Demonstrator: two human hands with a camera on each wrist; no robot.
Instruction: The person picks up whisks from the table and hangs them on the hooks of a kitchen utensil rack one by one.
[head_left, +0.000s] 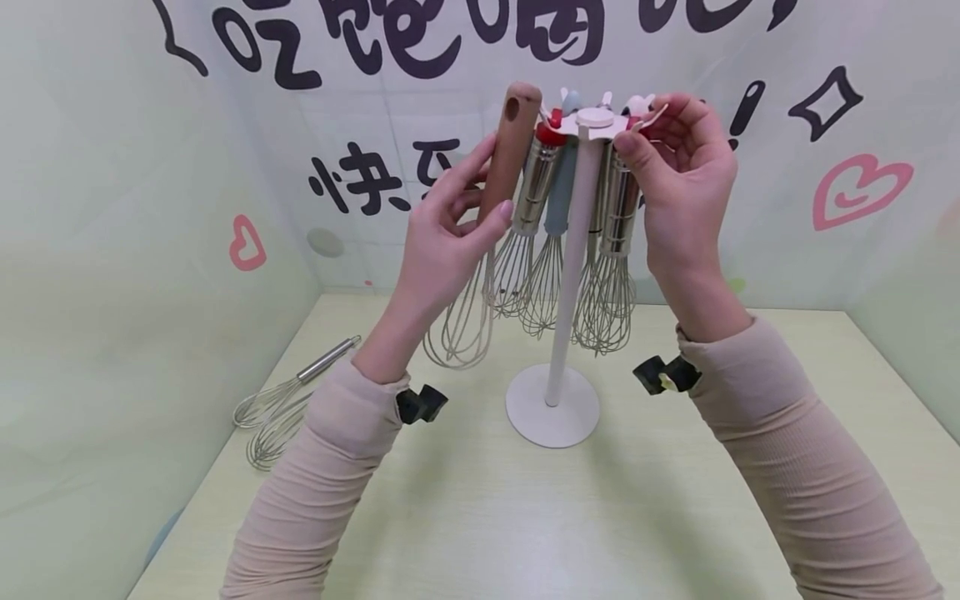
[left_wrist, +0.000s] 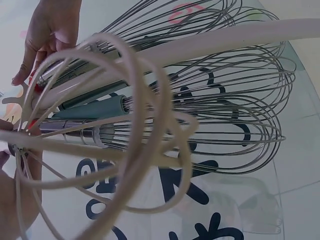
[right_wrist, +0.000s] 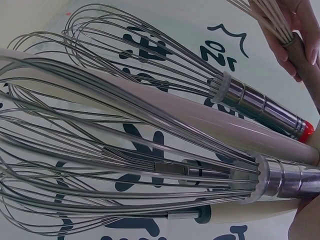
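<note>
My left hand (head_left: 450,217) grips a whisk by its brown wooden handle (head_left: 516,150), upright just left of a white whisk stand (head_left: 573,267). Its pale wire loops (left_wrist: 136,100) blur close up in the left wrist view. With thumb and fingers, my right hand (head_left: 686,183) holds a hook arm at the right of the stand's top. Several whisks hang from the stand: a red-topped metal-handled one (head_left: 538,179) on the left, a blue-handled one (head_left: 558,192) behind the pole, and another metal-handled one (head_left: 619,204) under my right hand.
Two more whisks lie on the table at the left, one with a metal handle (head_left: 328,358) showing, partly behind my left sleeve. The stand's round base (head_left: 532,417) rests on the pale table (head_left: 480,517). A printed backdrop (head_left: 780,258) surrounds the table.
</note>
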